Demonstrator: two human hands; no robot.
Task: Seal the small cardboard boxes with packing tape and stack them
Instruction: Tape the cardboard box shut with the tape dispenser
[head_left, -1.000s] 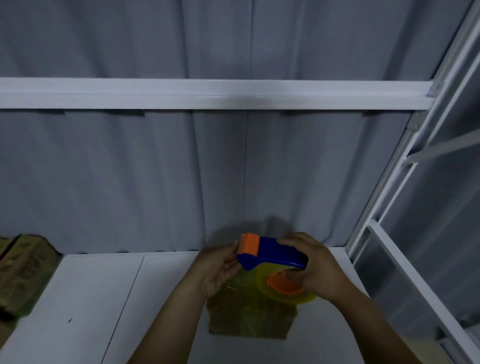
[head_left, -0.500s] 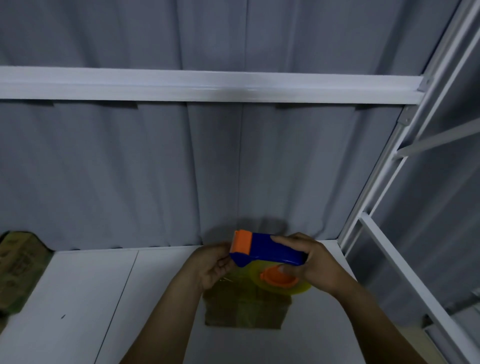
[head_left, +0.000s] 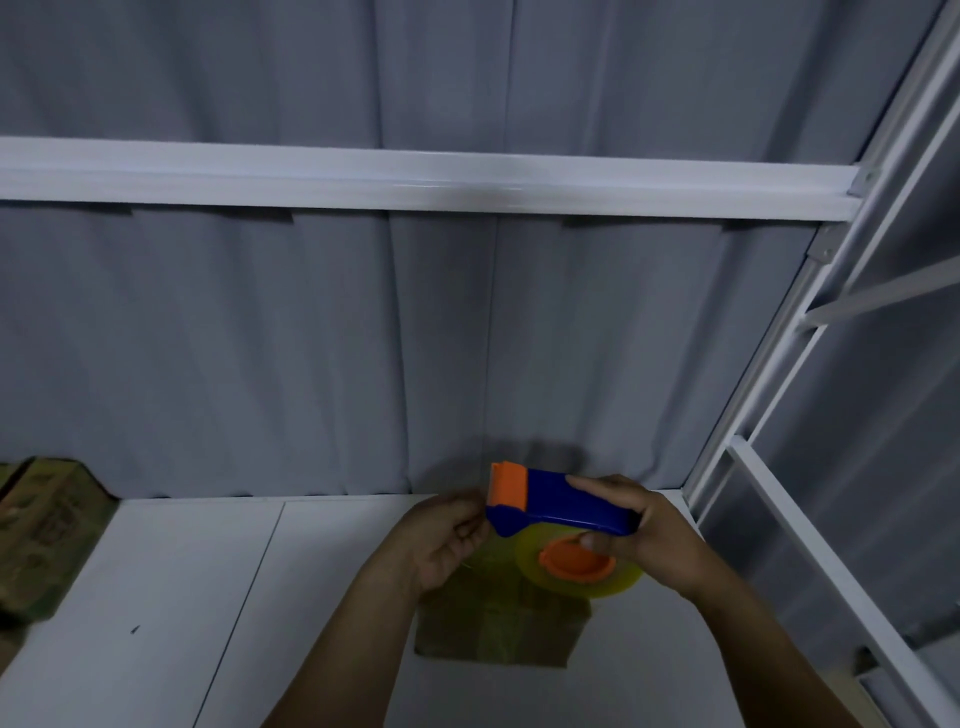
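fingers and thumb of the right hand (head_left: 652, 540) are curled round the blue tape dispenser (head_left: 576, 503), which is held level above the table with its orange cutter end (head_left: 510, 483) pointed left. the yellowish tape roll (head_left: 621, 582) is carried beneath the blue body, and the thumb is laid against its orange hub (head_left: 571, 566). the left hand (head_left: 441, 543) is raised to the dispenser's nose with its fingers curled inward; whether the tape end is pinched there cannot be told in the dim light. a small cardboard box (head_left: 498, 631) is laid flat on the white table (head_left: 208, 597) directly below both hands and is partly covered by them and the roll. more cardboard boxes (head_left: 47, 535) are seen at the table's left edge, well apart from the hands. a grey curtain (head_left: 260, 338) is hung behind the table and crossed by a white beam (head_left: 415, 179), and a white metal frame (head_left: 758, 374) is set at the right.
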